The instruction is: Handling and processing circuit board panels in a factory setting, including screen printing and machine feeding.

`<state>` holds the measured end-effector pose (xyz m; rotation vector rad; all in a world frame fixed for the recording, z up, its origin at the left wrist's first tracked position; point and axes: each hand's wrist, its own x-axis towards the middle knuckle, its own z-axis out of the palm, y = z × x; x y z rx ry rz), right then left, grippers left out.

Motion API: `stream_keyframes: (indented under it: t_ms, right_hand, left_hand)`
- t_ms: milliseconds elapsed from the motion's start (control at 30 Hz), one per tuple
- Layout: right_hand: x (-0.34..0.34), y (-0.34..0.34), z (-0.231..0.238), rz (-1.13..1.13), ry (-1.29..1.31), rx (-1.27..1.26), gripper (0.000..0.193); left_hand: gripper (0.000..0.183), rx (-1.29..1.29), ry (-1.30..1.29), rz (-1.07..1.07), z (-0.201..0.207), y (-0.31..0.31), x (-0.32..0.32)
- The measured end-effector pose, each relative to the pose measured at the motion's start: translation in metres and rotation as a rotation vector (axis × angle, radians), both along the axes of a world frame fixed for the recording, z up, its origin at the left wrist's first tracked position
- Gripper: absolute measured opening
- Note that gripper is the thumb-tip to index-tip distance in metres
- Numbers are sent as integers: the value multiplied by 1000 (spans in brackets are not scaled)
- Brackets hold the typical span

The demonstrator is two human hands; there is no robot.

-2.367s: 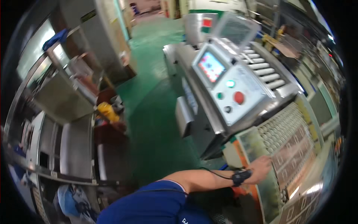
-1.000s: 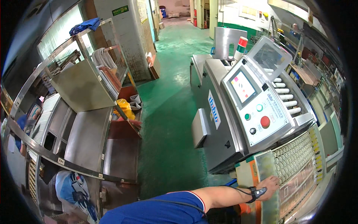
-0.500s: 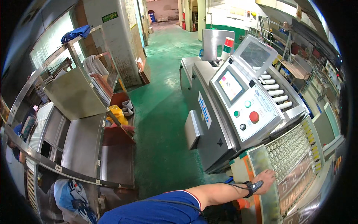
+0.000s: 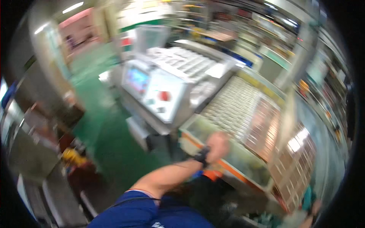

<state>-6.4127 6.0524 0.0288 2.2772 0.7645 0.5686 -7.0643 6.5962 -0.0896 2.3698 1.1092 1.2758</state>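
Observation:
My left hand (image 4: 218, 146), a dark band at its wrist, is at the pale side cover (image 4: 243, 159) of a roller conveyor; motion smears its fingers. On the rollers (image 4: 232, 108) lies a copper-patterned panel (image 4: 263, 131), a little beyond that hand. A second copper-patterned panel (image 4: 294, 171) is tilted beside the conveyor's right end. By its lower corner, at the lower right, is my right hand (image 4: 315, 209), partly seen and blurred, next to something teal (image 4: 308, 197). Whether it grips the panel I cannot tell.
Left of the conveyor stands a metal machine with a control panel (image 4: 154, 89) with a screen and a red button. Metal racks (image 4: 30, 152) line the left side, along the green floor (image 4: 102, 133). An orange object (image 4: 212, 174) is below the conveyor's near side.
My view has swung right, so the machine and conveyor sit further left. The second panel and my right hand have come into sight. My left hand remains near the side cover.

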Motion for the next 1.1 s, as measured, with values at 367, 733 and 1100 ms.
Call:
stream_keyframes:
  t_ms: [367, 733, 1100]
  right_hand:
    - [-117, 63, 47, -262, 240, 900, 39]
    - [-126, 70, 52, -350, 236, 980, 35]
    - [-125, 67, 49, -329, 225, 985, 36]
  left_hand:
    - [28, -1027, -360, -607, 104, -50, 111]
    - [62, -238, 417, -525, 21, 47, 177]
    - [79, -146, 761, -523, -17, 74, 205]
